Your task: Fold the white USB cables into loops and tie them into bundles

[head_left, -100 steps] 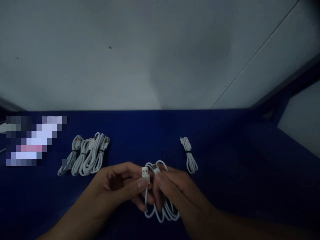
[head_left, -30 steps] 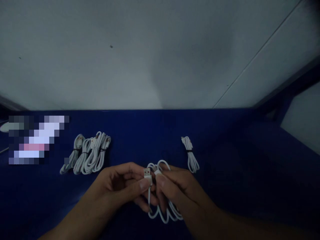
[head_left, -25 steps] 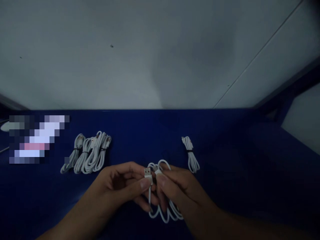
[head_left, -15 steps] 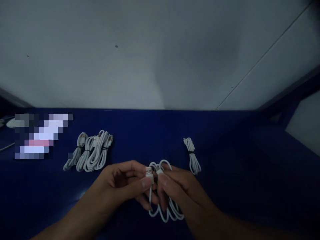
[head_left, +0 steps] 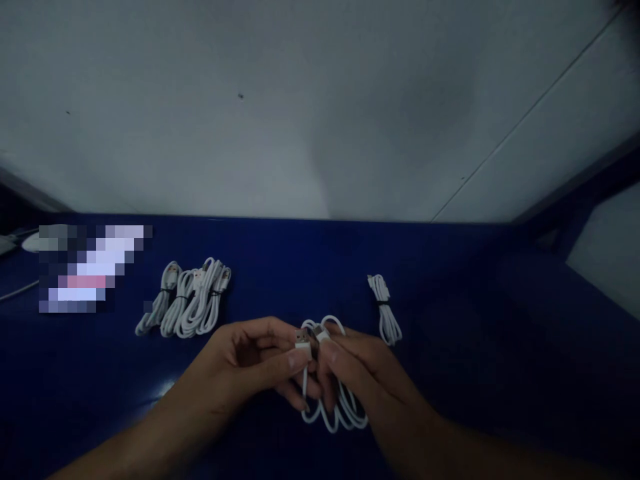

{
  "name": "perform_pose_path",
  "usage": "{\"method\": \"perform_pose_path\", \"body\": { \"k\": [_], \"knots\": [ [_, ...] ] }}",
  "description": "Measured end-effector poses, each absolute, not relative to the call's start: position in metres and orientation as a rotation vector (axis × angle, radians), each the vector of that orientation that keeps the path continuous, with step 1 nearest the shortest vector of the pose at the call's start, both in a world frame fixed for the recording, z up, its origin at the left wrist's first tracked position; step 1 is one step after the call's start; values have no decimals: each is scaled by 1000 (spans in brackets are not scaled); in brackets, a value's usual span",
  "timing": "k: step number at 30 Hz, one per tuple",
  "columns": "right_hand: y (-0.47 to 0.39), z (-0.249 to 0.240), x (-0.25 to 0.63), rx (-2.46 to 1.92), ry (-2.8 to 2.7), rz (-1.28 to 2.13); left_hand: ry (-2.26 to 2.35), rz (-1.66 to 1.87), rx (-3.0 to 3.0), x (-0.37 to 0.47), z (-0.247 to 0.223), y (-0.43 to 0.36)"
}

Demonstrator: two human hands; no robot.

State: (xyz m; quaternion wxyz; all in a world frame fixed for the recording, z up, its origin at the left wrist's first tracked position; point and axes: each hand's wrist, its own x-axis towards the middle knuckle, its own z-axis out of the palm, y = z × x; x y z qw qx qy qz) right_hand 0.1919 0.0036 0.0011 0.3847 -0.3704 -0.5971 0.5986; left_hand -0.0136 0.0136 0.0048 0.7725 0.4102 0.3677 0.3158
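Between my two hands is a white USB cable (head_left: 345,417) in loose coils, with no tie visible on it. My left hand (head_left: 265,357) pinches its USB-A plug (head_left: 303,343), metal end pointing up and away from me. My right hand (head_left: 357,367) is closed on the other connector (head_left: 321,332) and on the coils, which hang below the fingers. The two plug ends are close together, side by side. Part of the coil is hidden behind my right fingers.
On the blue table (head_left: 290,267), a group of several tied white cables (head_left: 193,303) lies to the left. One cable bundle with a black tie (head_left: 384,310) lies to the right. A blurred-out bright object (head_left: 95,267) is at far left. A pale wall (head_left: 280,160) rises behind.
The view has shifted slightly, so the things on the table appear a little further right. Both hands keep their hold on the cable, and the USB-A plug has tilted slightly.
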Motion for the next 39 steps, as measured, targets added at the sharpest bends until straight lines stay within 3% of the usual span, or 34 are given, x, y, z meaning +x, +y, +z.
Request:
{"method": "perform_pose_path", "body": {
  "k": [18,25,33,39],
  "knots": [
    [-12,6,194,-765,-1447,1585,696,740,875,-16,15,12],
    [-18,26,191,-1026,-1448,1334,824,898,802,-22,19,12],
    [0,15,199,-1053,-1222,1411,879,924,787,-16,16,14],
    [20,-6,211,-909,-950,1736,853,841,814,-14,20,17]
  ]
}}
